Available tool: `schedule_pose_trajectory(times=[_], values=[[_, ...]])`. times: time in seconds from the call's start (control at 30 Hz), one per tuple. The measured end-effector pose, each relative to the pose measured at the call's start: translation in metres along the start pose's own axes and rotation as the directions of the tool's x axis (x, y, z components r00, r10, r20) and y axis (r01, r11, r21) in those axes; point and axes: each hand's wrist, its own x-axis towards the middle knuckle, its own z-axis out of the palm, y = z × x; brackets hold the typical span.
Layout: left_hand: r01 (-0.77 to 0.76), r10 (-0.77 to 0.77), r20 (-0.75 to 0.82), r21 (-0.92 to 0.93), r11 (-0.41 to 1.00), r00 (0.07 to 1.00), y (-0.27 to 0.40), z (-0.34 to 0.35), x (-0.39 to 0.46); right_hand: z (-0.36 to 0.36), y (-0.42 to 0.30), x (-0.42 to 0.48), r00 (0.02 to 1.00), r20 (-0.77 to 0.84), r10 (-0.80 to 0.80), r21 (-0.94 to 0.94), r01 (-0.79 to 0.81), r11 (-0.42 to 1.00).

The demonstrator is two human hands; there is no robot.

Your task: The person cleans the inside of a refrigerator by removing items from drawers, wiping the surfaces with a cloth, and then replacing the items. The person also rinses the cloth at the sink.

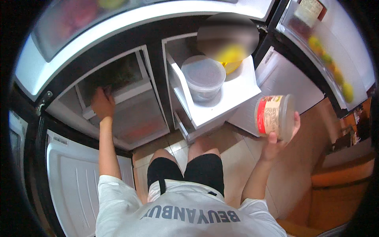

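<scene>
In my right hand [276, 145] is a clear plastic jar [271, 117] with a red and cream label that bears writing. It tilts on its side, its wide translucent lid facing right. My left hand [103, 102] reaches over the front rim of a white drawer [133, 91] in the left compartment. Its fingertips are in shadow, so whether they grip anything is unclear. Dark contents [118, 74] inside that drawer are hard to make out. On the pulled-out white drawer [234, 94] at the right stand a round lidded plastic tub [204, 77] and a yellow object [232, 66], partly hidden by a blur.
The lower left door [77, 183] and lower right door [290, 77] of the refrigerator stand open. At upper right, an open upper door's shelf [334, 71] holds yellow and green items. A second drawer [180, 124] sits lower down. Orange-brown furniture [340, 183] stands to my right on the tiled floor [237, 148].
</scene>
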Motion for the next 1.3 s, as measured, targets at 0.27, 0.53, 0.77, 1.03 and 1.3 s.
schedule_pose_trajectory(times=[0.27, 0.53, 0.77, 1.03, 1.3], values=[[0.033, -0.026, 0.097, -0.07, 0.997, 0.995, 0.002, -0.015, 0.005, 0.153, -0.052, 0.128, 0.928, 0.118, -0.353, 0.229, 0.32, 0.919], [0.007, -0.008, 0.096, 0.01, 1.0, 0.995, -0.01, 0.002, -0.003, 0.246, -0.008, 0.183, 0.905, 0.347, -0.245, -0.392, 0.377, 0.839], [-0.039, 0.039, 0.019, -0.024, 0.999, 0.999, -0.003, -0.005, -0.001, 0.152, 0.023, 0.078, 0.91, 0.293, -0.295, -0.17, 0.353, 0.92], [-0.039, 0.038, 0.037, 0.013, 0.999, 0.999, -0.009, 0.004, -0.002, 0.136, 0.058, 0.014, 0.827, 0.559, 0.059, -0.276, 0.119, 0.954], [0.008, -0.012, 0.047, 0.073, 0.997, 0.999, -0.003, 0.0, 0.001, 0.129, 0.059, 0.012, 0.867, 0.483, 0.126, -0.069, -0.106, 0.992]])
